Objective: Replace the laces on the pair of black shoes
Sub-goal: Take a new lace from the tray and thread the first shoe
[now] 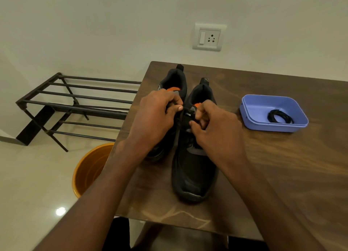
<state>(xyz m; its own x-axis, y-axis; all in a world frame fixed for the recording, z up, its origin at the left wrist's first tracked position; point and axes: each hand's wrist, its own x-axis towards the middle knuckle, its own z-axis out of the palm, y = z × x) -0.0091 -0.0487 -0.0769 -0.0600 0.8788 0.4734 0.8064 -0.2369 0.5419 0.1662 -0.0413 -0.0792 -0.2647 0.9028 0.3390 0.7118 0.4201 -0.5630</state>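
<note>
My left hand (156, 117) has its fingers curled in, thumb and fingertips pinching at the top of the tongue area of the nearer black shoe (194, 168); whether a lace end sits in that pinch I cannot tell. My right hand (214, 130) is curled the same way, fingers bent and pinching at the lacing on that shoe's right side, just below the small white label on the tongue. Both forearms reach forward from the bottom of the view and converge over the shoe.

The 2 black shoes stand side by side on a dark wooden table (282, 166), toes toward me, heels toward the wall. The farther black shoe (174, 83) is on the left, largely hidden behind my left hand, with an orange insole showing inside it.

To the right, apart from the shoes, sits a blue plastic tray (250, 117) holding 1 coiled black lace (280, 116).

The table's left edge runs close beside the left shoe. Bare tabletop spreads to the right and in front of the tray. Below the left edge stands an orange bucket (88, 171) on a pale tiled floor, and farther left a dark metal shoe rack (75, 100). A white wall socket (209, 37) is above the table.
</note>
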